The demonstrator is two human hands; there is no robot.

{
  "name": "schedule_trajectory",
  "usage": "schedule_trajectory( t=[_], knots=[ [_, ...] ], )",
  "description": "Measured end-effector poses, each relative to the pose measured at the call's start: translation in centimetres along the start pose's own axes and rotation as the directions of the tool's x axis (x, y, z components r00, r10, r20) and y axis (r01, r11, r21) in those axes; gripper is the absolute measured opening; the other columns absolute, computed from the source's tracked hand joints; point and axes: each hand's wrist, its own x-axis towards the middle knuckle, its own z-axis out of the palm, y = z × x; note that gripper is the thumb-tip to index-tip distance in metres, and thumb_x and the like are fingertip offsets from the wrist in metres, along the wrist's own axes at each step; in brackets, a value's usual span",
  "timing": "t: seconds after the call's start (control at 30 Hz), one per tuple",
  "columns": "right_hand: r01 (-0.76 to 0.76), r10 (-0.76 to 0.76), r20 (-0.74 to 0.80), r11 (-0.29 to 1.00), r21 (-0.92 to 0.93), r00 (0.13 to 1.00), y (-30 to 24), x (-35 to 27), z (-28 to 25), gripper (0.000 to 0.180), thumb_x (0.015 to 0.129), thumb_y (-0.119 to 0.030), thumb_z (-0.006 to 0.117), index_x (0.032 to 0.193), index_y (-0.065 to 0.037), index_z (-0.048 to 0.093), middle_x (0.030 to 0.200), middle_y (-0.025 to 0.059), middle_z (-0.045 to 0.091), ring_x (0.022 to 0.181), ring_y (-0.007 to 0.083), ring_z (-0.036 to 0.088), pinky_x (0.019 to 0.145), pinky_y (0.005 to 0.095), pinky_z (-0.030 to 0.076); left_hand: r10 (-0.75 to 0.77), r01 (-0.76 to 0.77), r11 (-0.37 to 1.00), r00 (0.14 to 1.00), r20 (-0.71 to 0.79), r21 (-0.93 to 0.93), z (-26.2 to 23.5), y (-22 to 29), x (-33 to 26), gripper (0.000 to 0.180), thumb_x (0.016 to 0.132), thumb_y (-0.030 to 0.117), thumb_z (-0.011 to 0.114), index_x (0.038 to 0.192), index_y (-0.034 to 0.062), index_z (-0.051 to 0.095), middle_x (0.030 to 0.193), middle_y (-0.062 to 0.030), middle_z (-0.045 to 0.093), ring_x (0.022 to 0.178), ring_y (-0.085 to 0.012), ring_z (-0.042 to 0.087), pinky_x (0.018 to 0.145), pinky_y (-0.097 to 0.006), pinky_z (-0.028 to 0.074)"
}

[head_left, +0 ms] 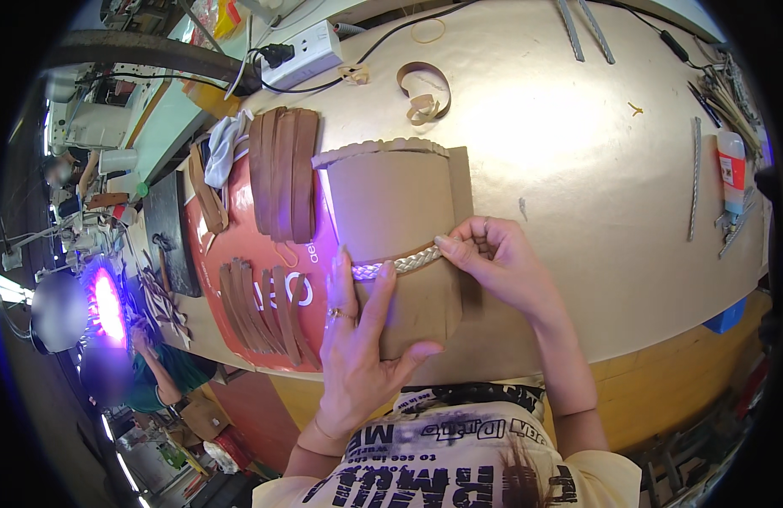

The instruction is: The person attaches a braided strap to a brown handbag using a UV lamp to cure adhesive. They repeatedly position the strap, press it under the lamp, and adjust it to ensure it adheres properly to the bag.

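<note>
A silver-white braided strip lies across a curved, cardboard-brown form, with a thin brown edge showing along it. My left hand rests on the near left part of the form, its fingers spread. Two of its fingertips touch the strip's left part, and its thumb lies on the brown surface. At the form's right side, my right hand pinches the strip's right end between thumb and index finger. The form stands on a brown-covered table.
Left of the form, bundles of brown leather strips and shorter strips lie on a red sheet. A power strip sits at the back. At the right edge are a bottle and metal rods. Other people work at far left.
</note>
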Motion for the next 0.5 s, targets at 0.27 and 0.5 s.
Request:
schedule_trajectory(
  t=[0.27,0.5],
  knots=[
    [0.041,-0.030,-0.156,0.997,0.068,0.987,0.70,-0.01,1.04,0.028,0.088,-0.023,0.077,0.081,-0.003,0.058,0.065,-0.0073,0.051,0.055,-0.0004,0.040,0.048,0.0171,0.035,0.042,-0.041,0.999,0.999,-0.031,0.012,0.20,-0.14,0.09,0.093,0.075,0.053,0.078,0.147,0.0064,0.042,0.151,-0.0384,0.023,0.135,-0.0533,0.036,0.103,-0.052,0.043],
    [0.057,-0.028,-0.240,0.992,0.113,0.970,0.90,-0.07,0.93,0.039,0.085,-0.021,0.080,0.085,-0.009,0.042,0.062,-0.0053,0.046,0.053,0.0004,0.040,0.047,0.0168,0.035,0.067,-0.065,0.997,0.995,-0.068,0.028,0.57,-0.20,0.01,0.093,0.074,0.050,0.080,0.147,0.0059,0.042,0.151,-0.0381,0.022,0.134,-0.0523,0.039,0.102,-0.051,0.044]
  ],
)
